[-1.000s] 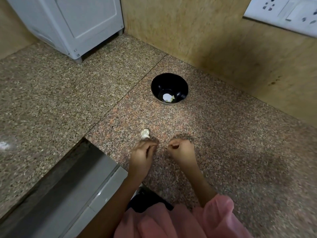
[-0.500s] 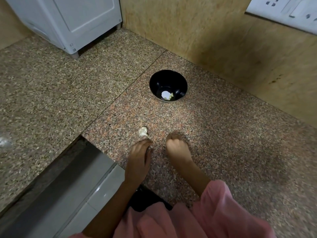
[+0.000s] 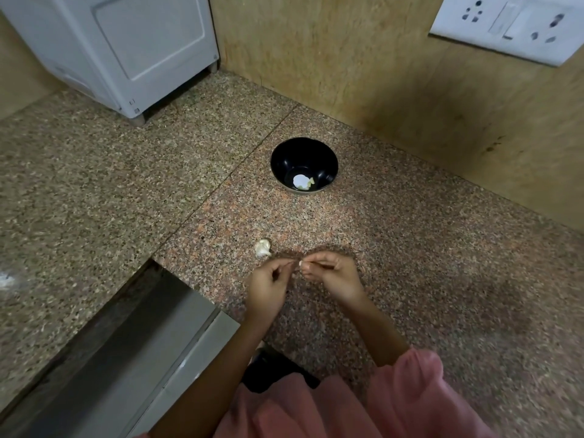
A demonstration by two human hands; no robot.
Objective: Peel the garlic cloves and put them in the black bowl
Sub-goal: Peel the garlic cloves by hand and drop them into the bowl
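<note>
A black bowl point(image 3: 304, 165) stands on the granite counter, with a pale peeled piece point(image 3: 301, 181) lying in its bottom. Nearer to me, a white unpeeled garlic clove point(image 3: 263, 247) lies on the counter, just left of my fingertips. My left hand point(image 3: 267, 287) and my right hand point(image 3: 331, 275) meet in front of me, fingers curled. Between their fingertips they pinch a small garlic clove point(image 3: 300, 264), of which only a pale tip shows.
A white appliance point(image 3: 126, 49) stands at the back left corner. A wooden wall point(image 3: 379, 74) with a white socket plate point(image 3: 508, 23) runs behind the bowl. At the front left the counter drops off to a grey ledge point(image 3: 126, 352).
My two hands, apart with curled fingers a second ago, have come together and now pinch a small clove between them. The camera view has shifted slightly.
</note>
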